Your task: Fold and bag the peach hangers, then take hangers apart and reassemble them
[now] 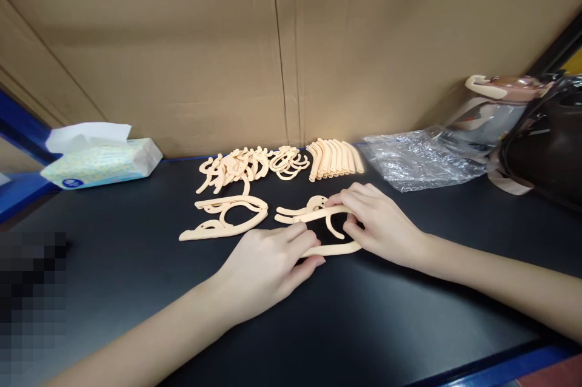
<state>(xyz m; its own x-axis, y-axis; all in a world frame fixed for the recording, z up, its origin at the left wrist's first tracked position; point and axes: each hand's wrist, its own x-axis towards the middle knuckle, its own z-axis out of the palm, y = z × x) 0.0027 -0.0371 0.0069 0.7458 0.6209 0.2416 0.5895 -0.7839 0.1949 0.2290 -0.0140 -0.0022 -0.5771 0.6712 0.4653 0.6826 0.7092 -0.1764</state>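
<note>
A beige plastic folding hanger is held between my two hands over the black table. My left hand pinches the end of its nearer arm. Around its right end, where the arms come together, my right hand is closed; the fingers cover the joint. Just behind it lie loose beige parts, partly hidden by the hanger and my right fingers. Left of my hands rests another folded hanger with its hook between its arms.
At the back lie a heap of beige hanger arms, several hooks and a row of curved tubes. A tissue pack stands at left. Crumpled clear plastic, a bottle and a dark bag sit at right.
</note>
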